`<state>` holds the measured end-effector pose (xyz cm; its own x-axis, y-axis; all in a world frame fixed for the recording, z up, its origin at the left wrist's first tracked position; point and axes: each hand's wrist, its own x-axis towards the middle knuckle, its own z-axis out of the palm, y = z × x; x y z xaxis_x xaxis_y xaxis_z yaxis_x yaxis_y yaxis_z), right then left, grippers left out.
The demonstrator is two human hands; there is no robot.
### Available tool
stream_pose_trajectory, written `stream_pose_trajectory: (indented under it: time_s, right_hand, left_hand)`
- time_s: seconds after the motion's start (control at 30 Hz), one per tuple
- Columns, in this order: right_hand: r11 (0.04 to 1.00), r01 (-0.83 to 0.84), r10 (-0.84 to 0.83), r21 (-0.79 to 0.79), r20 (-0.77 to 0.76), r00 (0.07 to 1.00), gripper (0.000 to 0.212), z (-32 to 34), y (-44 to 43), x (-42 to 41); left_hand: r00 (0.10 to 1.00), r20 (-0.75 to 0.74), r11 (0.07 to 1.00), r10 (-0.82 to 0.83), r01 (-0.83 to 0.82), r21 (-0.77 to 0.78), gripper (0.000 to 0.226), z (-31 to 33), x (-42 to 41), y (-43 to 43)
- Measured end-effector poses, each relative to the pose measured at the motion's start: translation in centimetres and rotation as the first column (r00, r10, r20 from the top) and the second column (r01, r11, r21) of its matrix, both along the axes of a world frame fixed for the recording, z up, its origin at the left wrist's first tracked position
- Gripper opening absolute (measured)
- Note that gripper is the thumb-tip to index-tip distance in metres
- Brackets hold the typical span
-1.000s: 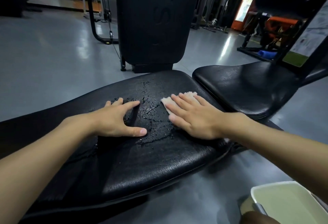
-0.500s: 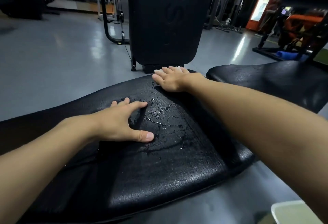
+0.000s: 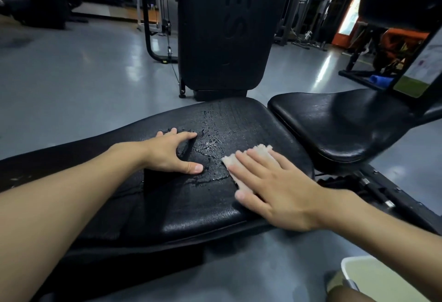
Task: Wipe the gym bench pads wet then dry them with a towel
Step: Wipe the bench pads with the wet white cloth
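Observation:
The long black bench pad (image 3: 234, 120) stretches across the middle, with streaks and beads of water on it. My left hand (image 3: 171, 152) rests flat on the pad, fingers spread, holding nothing. My right hand (image 3: 275, 182) lies flat on a small pale cloth (image 3: 259, 152) and presses it onto the pad's near right part. Only the cloth's far and left edges show past my fingers. A second black seat pad (image 3: 334, 122) sits just to the right, glossy.
A white basin (image 3: 358, 268) of pale water stands on the grey floor at the lower right. A tall black upright pad (image 3: 222, 26) rises right behind the bench. Machine frames stand at the back and right. A metal bench rail (image 3: 378, 191) runs under my right forearm.
My right hand was at the pad's far edge half a second ago; it has drawn the cloth back toward me, to the near right part. My left hand stayed put.

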<state>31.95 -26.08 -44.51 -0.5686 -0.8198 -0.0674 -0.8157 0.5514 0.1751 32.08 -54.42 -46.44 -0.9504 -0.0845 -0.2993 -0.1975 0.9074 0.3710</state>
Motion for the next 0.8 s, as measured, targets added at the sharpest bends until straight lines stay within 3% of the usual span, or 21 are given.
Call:
stream_pose_trajectory:
  time_s: [0.1,0.17,0.23,0.33,0.43,0.53,0.6,0.67,0.73,0.8]
  right_hand:
    - [1.000,0.020,-0.022,0.016,0.118,0.993,0.071,0.6,1.1,1.2]
    - [0.988,0.123,-0.096,-0.096,0.249,0.964,0.065,1.4,1.1,0.3]
    - [0.969,0.208,-0.170,-0.136,0.249,0.954,0.064,2.2,0.8,-1.1]
    - [0.968,0.244,-0.251,0.066,0.146,0.957,0.071,3.2,-0.4,-2.4]
    - [0.964,0.249,-0.264,0.092,0.221,0.939,0.025,4.0,-1.8,-2.9]
    - [0.965,0.225,-0.178,-0.133,0.298,0.938,0.019,4.9,-2.4,-3.6]
    - [0.894,0.178,-0.100,-0.410,0.204,0.974,0.009,5.5,-2.6,-3.9]
    - [0.832,0.091,-0.079,-0.547,0.045,0.996,0.012,5.8,-2.5,-3.4]
    - [0.911,-0.022,-0.004,-0.413,-0.061,0.998,0.016,5.6,-1.9,-2.3]
    - [0.989,-0.031,0.039,-0.146,0.052,0.998,0.017,5.3,-1.1,-0.9]
  left_hand:
    - [1.000,0.006,0.993,-0.023,0.023,-0.114,0.139,0.9,0.2,0.7]
    - [0.996,-0.024,0.981,-0.083,0.077,-0.176,0.120,1.5,0.6,1.7]
    - [0.990,0.041,0.978,-0.133,0.138,-0.156,0.118,1.6,1.4,2.6]
    - [0.985,0.128,0.983,-0.119,0.135,-0.125,0.132,1.2,2.4,2.9]
    - [0.989,0.110,0.988,-0.098,0.109,-0.105,0.133,0.9,2.2,2.7]
    - [0.989,0.108,0.990,-0.104,0.114,-0.087,0.132,1.0,2.2,2.9]
    - [0.989,0.111,0.991,-0.097,0.106,-0.076,0.131,1.0,2.2,2.9]
    - [0.990,0.108,0.993,-0.091,0.098,-0.060,0.131,1.1,2.1,2.8]
    - [0.990,0.106,0.993,-0.097,0.103,-0.056,0.131,1.0,2.1,2.8]
    - [0.988,0.117,0.992,-0.101,0.110,-0.066,0.131,1.0,2.0,2.8]
